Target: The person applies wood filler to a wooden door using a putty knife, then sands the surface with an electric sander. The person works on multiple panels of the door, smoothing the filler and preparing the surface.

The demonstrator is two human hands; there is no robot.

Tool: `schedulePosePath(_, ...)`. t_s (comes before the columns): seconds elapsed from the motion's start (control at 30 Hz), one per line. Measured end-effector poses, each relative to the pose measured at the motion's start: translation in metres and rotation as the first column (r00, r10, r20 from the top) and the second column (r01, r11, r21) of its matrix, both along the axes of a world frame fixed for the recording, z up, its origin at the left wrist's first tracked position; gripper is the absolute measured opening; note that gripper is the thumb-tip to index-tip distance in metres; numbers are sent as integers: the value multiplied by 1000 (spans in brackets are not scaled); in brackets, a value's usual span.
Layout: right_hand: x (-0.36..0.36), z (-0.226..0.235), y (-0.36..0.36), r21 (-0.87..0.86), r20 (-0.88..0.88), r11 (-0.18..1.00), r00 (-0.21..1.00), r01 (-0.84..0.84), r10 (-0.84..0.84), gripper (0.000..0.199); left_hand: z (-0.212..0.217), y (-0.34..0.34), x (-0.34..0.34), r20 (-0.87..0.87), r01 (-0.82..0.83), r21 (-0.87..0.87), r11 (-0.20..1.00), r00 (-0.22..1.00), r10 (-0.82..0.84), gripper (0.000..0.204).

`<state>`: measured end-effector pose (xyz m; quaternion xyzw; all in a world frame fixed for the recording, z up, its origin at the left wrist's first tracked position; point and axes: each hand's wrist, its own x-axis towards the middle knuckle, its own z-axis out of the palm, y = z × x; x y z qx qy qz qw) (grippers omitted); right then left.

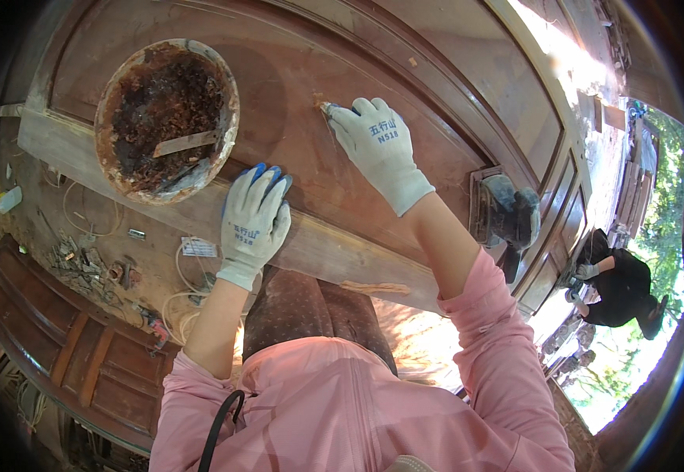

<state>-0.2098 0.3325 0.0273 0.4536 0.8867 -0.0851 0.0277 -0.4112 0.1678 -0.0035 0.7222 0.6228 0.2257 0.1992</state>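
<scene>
A brown wooden door panel with raised mouldings lies in front of me. My right hand, in a white glove with blue fingertips, is closed on its surface, fingers bent around something small that I cannot make out. A light brown smear shows at the fingertips. My left hand, gloved alike, rests on the panel's near edge with its fingers stretched out. Left of it, a round bucket with a crusted rim stands on the panel. It holds a dark brown lumpy mass and a flat strip.
A dark power sander sits on the panel beside my right forearm. Far right, a person in black works bent over. Scraps and debris, a pale cable and another panelled door lie at lower left.
</scene>
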Motion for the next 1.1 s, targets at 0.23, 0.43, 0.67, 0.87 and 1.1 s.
schedulePosePath(0.23,5,6,-11,-32,36,999,999,-11,13,23,-1,-1,0,4,4,6,1000,1000,-4,41)
schedulePosePath(0.43,12,2,-20,16,8,999,1000,-30,30,22,-1,0,0,0,6,2,1000,1000,-6,41)
schedulePosePath(0.67,16,6,-30,2,24,1000,999,-22,22,18,0,0,0,-4,8,3,1000,1000,-8,41)
schedulePosePath(0.87,21,11,-41,3,30,1000,999,-20,20,16,0,0,0,-1,6,3,1000,1000,-6,41)
schedulePosePath(1.1,27,18,-53,-42,40,999,999,-7,8,15,0,0,1,-14,0,25,1000,1000,1,41)
